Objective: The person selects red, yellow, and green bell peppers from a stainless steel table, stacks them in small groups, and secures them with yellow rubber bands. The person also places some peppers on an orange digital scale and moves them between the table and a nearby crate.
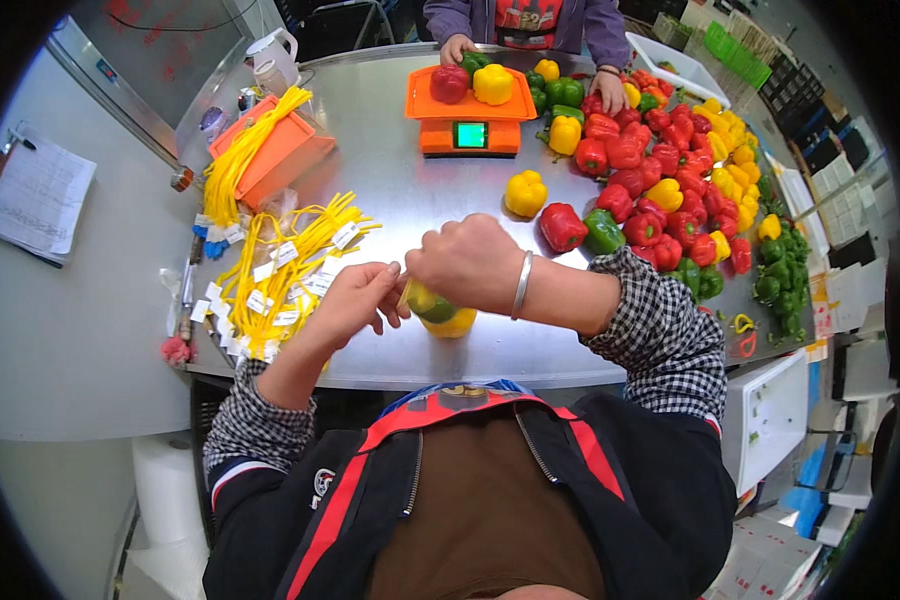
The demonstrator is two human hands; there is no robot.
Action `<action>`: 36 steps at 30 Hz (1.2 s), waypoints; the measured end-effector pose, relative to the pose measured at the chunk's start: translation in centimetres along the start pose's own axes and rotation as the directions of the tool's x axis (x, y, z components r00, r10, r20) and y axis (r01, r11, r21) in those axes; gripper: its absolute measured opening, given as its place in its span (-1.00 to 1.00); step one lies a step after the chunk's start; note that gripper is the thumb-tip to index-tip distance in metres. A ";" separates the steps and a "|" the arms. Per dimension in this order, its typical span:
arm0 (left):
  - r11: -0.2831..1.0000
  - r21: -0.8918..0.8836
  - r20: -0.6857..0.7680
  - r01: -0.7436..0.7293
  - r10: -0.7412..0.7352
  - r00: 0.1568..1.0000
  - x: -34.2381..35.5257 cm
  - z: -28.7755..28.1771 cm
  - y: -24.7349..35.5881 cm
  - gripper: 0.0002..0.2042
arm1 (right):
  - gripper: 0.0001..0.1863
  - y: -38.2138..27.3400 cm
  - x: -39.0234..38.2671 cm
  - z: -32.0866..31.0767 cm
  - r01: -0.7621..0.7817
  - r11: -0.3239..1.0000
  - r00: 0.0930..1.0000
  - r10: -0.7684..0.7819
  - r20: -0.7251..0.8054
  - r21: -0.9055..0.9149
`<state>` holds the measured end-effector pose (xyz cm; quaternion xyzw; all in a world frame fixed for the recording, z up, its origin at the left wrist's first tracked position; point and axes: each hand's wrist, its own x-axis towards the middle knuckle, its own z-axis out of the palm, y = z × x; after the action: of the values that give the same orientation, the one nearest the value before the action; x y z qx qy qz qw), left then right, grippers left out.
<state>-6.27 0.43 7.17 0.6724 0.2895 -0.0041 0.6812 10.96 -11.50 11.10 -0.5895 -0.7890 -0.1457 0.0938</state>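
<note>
Near the front edge of the metal table is a yellow mesh bag (pixel 438 312) with green and yellow bell peppers inside. My right hand (pixel 467 262), wearing a silver bangle, is closed in a fist over the bag's gathered top and hides part of it. From the left, my left hand (pixel 353 302) pinches at the same neck of mesh with thumb and forefinger; its other fingers are curled. Beyond my hands lie a loose yellow pepper (pixel 526 193), a red pepper (pixel 563 227) and a green pepper (pixel 603 231).
Yellow net sleeves (pixel 290 262) with white tags lie at the left, more hang over an orange bin (pixel 285 150). An orange scale (pixel 470 112) holds peppers. Across the table a co-worker's hand (pixel 610 90) touches a large pepper pile (pixel 670 170). Orange-handled scissors (pixel 746 343) lie right.
</note>
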 end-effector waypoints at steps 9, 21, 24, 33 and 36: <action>0.838 -0.210 0.224 0.504 -0.460 0.859 0.3 -2.0 1.3 -0.89 | -0.89 -5.5 -0.5 3.2 0.043 0.967 0.933 0.052 -0.357 0.252; 0.446 0.883 -0.048 -0.148 0.399 0.916 2.8 1.2 4.9 -0.89 | -0.92 -0.1 -2.6 7.2 -0.265 0.684 0.859 0.488 -0.157 0.679; -0.160 0.937 0.337 -0.311 0.652 0.679 3.6 2.2 4.8 -0.97 | -0.91 0.7 -3.1 8.4 -0.208 0.773 0.767 0.509 -0.390 0.600; -0.698 0.643 0.764 -0.316 0.557 0.325 2.3 0.0 3.4 -0.87 | -0.73 2.7 0.9 14.9 0.041 0.275 0.897 0.413 -0.157 0.961; -0.741 0.525 0.847 -0.419 0.405 0.344 3.9 -2.0 3.1 -0.68 | -0.69 4.7 1.9 12.6 -0.106 0.186 0.965 0.257 0.055 0.977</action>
<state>-2.63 4.06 8.57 0.9094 -0.2871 0.1724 -0.2465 15.20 -4.23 0.44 -0.4782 -0.6218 0.3582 0.5063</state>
